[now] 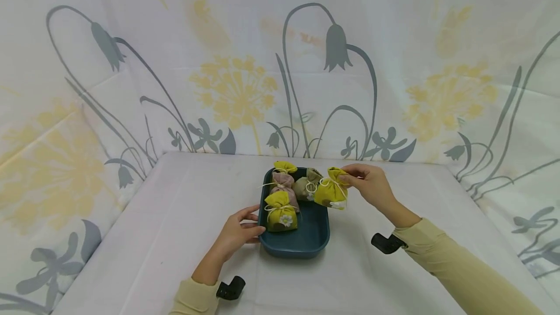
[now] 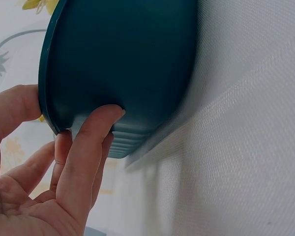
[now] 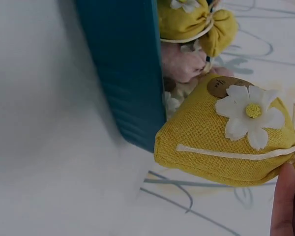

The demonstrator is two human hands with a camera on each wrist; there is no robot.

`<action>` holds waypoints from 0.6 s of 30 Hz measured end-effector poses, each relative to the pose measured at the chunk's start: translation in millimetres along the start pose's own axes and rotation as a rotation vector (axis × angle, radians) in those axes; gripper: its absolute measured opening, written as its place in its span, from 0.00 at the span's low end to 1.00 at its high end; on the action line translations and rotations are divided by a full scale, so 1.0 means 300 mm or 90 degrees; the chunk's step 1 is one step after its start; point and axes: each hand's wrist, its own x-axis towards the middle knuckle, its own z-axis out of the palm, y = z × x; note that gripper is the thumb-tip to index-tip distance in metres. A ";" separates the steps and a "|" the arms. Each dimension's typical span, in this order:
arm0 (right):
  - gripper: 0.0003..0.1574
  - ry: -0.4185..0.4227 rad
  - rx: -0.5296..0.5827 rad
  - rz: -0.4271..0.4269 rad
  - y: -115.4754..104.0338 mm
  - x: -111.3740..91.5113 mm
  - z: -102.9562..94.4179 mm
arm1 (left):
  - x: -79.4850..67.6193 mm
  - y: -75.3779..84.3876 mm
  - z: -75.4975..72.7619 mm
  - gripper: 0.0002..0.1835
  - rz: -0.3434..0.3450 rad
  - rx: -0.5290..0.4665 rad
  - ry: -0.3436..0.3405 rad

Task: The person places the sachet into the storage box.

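A dark teal plastic bin stands on the white-covered table. My left hand holds it by its left side, thumb at the rim and fingers against the outer wall. My right hand pinches the gathered neck of a yellow drawstring pouch over the bin's right edge. That pouch carries a white cloth flower and a pale cord. Inside the bin lie another yellow pouch at the front left, a pink pouch, a grey-green pouch and a yellow pouch at the back.
The table is covered in white cloth. Behind it hangs a curtain printed with grey and yellow flowers. A black wrist device sits by the left cuff, and a similar black device by the right cuff.
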 end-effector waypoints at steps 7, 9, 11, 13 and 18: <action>0.11 -0.026 -0.005 -0.011 -0.026 0.033 0.046 | 0.009 -0.001 -0.001 0.33 -0.003 0.002 0.000; 0.11 -0.037 -0.006 -0.014 -0.030 0.041 0.064 | 0.009 -0.001 -0.001 0.33 0.000 0.003 -0.003; 0.10 -0.054 0.000 -0.015 -0.034 0.048 0.082 | 0.008 -0.002 0.000 0.33 -0.001 0.001 -0.001; 0.10 -0.067 0.007 -0.013 -0.038 0.053 0.099 | 0.008 -0.005 -0.001 0.34 -0.001 0.002 -0.002; 0.10 -0.085 0.018 -0.007 -0.041 0.061 0.136 | 0.015 -0.017 -0.007 0.34 -0.002 0.002 -0.006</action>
